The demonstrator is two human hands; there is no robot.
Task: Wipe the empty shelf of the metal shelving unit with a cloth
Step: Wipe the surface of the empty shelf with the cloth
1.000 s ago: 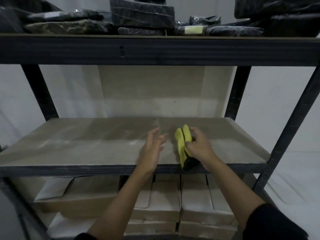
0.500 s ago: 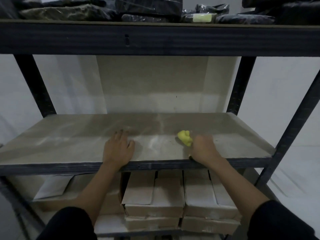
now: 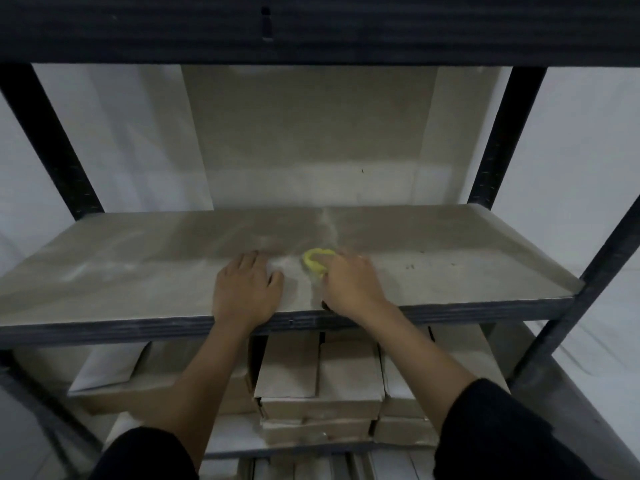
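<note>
On the left stretch of the empty grey-brown board shelf [image 3: 138, 282] pale dusty smears show, so that side probably needs the most passes. The left hand [image 3: 246, 296] lies flat near the front edge, palm down, fingers spread and holding nothing; it looks like a brace, and keeping it planted while the other hand works should steady the reach into the dark metal shelving unit [image 3: 52, 143].

Just to its right, apart from it by a narrow strip of bare board, the right hand [image 3: 349, 289] presses down with its grip closed around the bunched yellow cloth [image 3: 317, 261]. Only a small lobe of cloth pokes out past the fingertips on the far-left side of the hand; the rest is hidden under the palm. For a good wipe I would open the cloth flatter so that more fabric meets the board, then sweep in long overlapping strokes from the back edge forward.

Farther right a few dark specks [image 3: 410, 266] sit on the board and look due for a pass too.
</note>
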